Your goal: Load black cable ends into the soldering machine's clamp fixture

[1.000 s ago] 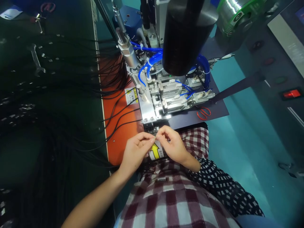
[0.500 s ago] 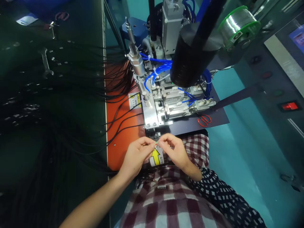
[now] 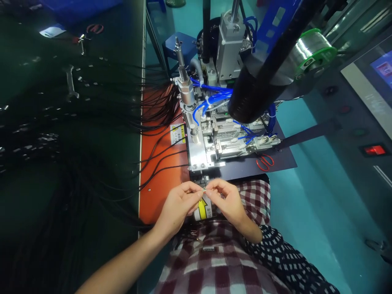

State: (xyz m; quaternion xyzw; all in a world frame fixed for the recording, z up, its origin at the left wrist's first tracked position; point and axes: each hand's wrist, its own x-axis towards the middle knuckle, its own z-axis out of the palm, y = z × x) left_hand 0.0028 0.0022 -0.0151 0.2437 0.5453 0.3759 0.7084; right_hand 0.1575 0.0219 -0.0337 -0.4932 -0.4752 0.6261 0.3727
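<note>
My left hand [image 3: 183, 204] and my right hand [image 3: 225, 201] meet fingertip to fingertip in front of the machine's near edge. Both are closed in a pinch. Between them shows a tiny stretch of thin wires [image 3: 204, 190], pale and greenish; the rest is covered by my fingers. Just below the fingertips lies a white label with a yellow arrow [image 3: 202, 209]. Beyond my hands stands the metal clamping fixture [image 3: 197, 153], with black cables [image 3: 162, 165] running to it from the left.
A black cylinder [image 3: 251, 96] hangs over the fixture, beside a solder wire spool [image 3: 315, 51]. Red-handled scissors [image 3: 265, 162] lie on the dark plate. On the dark table at left are a wrench [image 3: 71, 83] and many black cables. A lit red switch [image 3: 374, 150] sits at right.
The whole view has shifted, so the machine and hands appear slightly lower and to the right. Both hands keep their pinch, and less of the coloured wires shows between the fingertips.
</note>
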